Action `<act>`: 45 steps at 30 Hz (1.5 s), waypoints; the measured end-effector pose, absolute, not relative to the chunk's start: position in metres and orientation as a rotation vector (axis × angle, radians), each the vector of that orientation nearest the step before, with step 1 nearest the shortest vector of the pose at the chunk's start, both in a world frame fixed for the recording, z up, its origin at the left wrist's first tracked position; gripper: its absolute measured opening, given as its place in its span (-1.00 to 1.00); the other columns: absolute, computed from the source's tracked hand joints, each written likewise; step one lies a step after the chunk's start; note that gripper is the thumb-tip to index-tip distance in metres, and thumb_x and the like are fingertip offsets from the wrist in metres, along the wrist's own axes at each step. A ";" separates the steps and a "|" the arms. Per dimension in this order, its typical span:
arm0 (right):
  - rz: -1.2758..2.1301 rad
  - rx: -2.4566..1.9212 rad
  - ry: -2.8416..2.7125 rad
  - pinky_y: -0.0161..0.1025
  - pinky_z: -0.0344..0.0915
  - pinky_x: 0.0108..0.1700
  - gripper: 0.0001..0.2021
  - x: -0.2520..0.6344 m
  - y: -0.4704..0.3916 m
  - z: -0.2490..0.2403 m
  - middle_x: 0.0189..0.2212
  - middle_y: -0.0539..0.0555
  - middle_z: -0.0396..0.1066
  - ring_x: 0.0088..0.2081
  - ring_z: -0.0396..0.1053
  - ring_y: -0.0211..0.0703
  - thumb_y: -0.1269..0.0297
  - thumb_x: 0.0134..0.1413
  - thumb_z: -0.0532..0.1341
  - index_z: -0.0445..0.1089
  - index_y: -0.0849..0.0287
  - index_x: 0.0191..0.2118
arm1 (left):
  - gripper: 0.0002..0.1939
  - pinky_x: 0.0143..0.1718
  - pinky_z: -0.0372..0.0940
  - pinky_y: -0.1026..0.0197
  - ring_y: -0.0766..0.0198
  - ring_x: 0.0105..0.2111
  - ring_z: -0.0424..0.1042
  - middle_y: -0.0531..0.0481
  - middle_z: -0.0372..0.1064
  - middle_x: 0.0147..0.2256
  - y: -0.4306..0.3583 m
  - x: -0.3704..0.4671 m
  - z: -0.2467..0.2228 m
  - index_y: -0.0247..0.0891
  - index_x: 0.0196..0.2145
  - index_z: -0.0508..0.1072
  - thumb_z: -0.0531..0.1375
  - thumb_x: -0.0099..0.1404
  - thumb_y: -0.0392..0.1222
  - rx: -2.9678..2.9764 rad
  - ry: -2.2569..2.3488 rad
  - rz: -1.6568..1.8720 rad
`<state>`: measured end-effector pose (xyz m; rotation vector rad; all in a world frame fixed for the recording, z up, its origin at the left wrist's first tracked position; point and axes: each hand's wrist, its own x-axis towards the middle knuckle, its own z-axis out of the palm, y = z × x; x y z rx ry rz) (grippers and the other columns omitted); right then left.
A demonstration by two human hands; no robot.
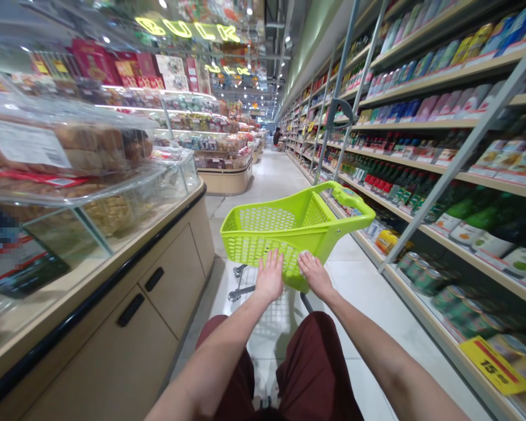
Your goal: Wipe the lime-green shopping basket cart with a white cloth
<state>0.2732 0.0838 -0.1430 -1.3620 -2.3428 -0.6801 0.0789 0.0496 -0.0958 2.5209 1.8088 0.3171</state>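
A lime-green plastic shopping cart (pixel 263 240) stands side-on before me, its handle (pixel 355 213) toward the right. The basket has a lattice of holes, and I see no goods in it. Against the basket's near side lies my left hand (pixel 270 278), open, with its fingers stretched upward. My right hand (pixel 314 275) is on the same side wall, farther right and nearer the handle end, fingers extended and lightly bent. A small whitish patch shows at its fingertips; I cannot tell what it is. Grey cart legs with casters (pixel 234 295) show below.
Along the left runs a wooden counter (pixel 166 280) with clear bins and packaged baked goods (pixel 92 146). Tall shelves (pixel 421 158) of bottles and cans line the right, with a yellow price tag (pixel 495 365) low down. A person (pixel 277 137) is far along the tiled aisle (pixel 272 175).
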 end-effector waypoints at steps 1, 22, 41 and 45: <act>-0.685 -1.346 -2.316 -0.02 0.05 0.09 -0.56 0.273 0.084 -0.138 0.10 0.14 0.16 0.18 -0.04 -0.06 0.56 0.06 -0.06 0.21 0.22 0.07 | -0.24 0.19 -0.26 -0.07 0.10 0.24 -0.39 -0.09 -0.37 0.25 0.051 0.077 -0.097 -0.31 0.21 -0.14 0.04 0.05 -0.28 2.519 1.819 0.320; -0.682 -1.167 -2.208 0.02 -0.14 0.18 -0.57 0.217 0.130 -0.106 0.16 0.11 0.04 0.23 -0.22 -0.07 0.45 0.15 -0.06 0.07 0.18 0.16 | -0.22 0.19 -0.30 -0.08 0.09 0.23 -0.40 -0.11 -0.40 0.25 0.088 0.044 -0.112 -0.35 0.22 -0.18 0.03 0.06 -0.29 2.421 1.976 0.313; -0.679 -1.128 -2.280 0.01 -0.14 0.17 -0.61 0.164 0.145 -0.114 0.17 0.10 0.03 0.23 -0.19 -0.05 0.40 0.17 -0.05 0.12 0.17 0.13 | -0.24 0.18 -0.26 -0.06 0.13 0.23 -0.34 -0.10 -0.34 0.25 0.098 0.014 -0.134 -0.35 0.21 -0.14 0.02 0.04 -0.29 2.379 2.079 0.363; -0.673 -1.117 -2.414 0.03 -0.10 0.15 -0.63 0.158 0.155 -0.140 0.15 0.14 0.06 0.21 -0.12 -0.02 0.39 0.17 -0.02 0.16 0.19 0.10 | -0.23 0.18 -0.26 -0.07 0.12 0.23 -0.35 -0.10 -0.34 0.25 0.096 0.005 -0.134 -0.34 0.21 -0.14 0.03 0.04 -0.28 2.371 2.066 0.368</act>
